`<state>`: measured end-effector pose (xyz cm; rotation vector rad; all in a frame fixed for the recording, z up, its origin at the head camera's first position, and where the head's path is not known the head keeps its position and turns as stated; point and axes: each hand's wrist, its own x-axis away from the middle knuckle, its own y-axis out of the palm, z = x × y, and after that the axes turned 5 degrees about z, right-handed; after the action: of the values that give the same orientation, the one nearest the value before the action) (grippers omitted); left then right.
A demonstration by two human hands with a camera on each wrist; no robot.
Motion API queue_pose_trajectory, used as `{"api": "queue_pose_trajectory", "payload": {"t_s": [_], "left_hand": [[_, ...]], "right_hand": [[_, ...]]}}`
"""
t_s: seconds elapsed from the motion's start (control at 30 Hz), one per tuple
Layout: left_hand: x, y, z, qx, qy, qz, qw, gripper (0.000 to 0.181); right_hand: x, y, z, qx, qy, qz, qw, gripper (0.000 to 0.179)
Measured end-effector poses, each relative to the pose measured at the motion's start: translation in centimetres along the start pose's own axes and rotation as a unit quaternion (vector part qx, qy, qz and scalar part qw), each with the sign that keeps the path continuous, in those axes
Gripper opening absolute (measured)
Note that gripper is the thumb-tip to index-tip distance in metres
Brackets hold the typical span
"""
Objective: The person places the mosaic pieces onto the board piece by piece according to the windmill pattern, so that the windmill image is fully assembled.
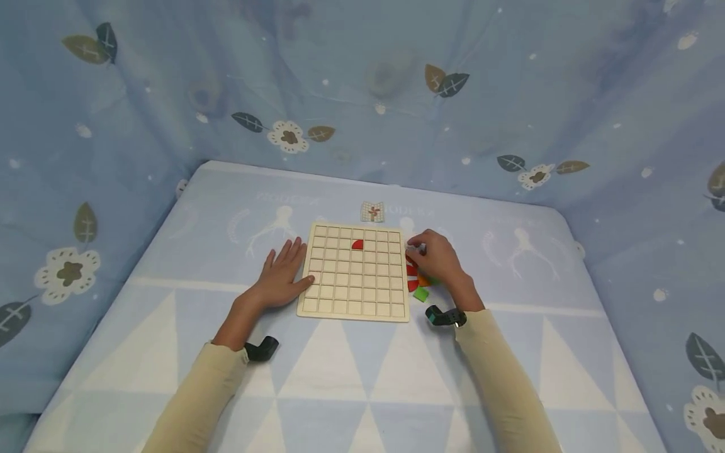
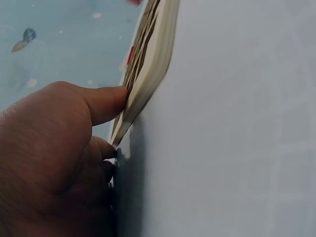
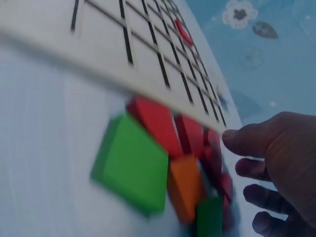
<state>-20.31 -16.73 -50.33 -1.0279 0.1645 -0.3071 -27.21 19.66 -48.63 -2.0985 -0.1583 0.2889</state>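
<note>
A pale square board [image 1: 355, 318] with a carved grid lies on the cloth, one red quarter-round piece [image 1: 358, 245] in an upper cell. My left hand [image 1: 280, 277] rests along its left side, fingers spread, with the thumb over the edge; the left wrist view also has the thumb [image 2: 111, 102] on the rim. At the right side, my right hand [image 1: 438, 257] reaches to loose red pieces [image 3: 160, 126]. Its thumb tip [image 3: 234, 140] is right by the farther red ones, apart from the other fingers, and nothing shows between them.
Beside the board's right edge, a green block [image 3: 133, 165] lies nearest, with an orange block [image 3: 185, 187] and another green piece [image 3: 210, 217] close by. A small printed pattern card [image 1: 372, 212] lies behind the board. Patterned cloth curtains [image 1: 362, 94] surround the table.
</note>
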Motion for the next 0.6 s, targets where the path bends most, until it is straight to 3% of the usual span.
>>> {"api": "queue_pose_trajectory", "payload": {"t_s": [0.2,0.47,0.6], "left_hand": [[0.5,-0.2,-0.2,0.019,-0.006,0.006,0.9998,0.078],[0.2,0.1,-0.1,0.014,-0.006,0.017,0.9997,0.078],[0.0,0.3,-0.1,0.012,-0.003,0.018,0.9998,0.078]], "right_hand": [[1.1,-0.9,1.1,0.054,0.031,-0.031,0.9976,0.027],[1.8,-0.9,1.0,0.017,0.069,-0.025,0.9972,0.016],[2.1,-1.5,0.8,-0.002,0.082,-0.032,0.9961,0.02]]}}
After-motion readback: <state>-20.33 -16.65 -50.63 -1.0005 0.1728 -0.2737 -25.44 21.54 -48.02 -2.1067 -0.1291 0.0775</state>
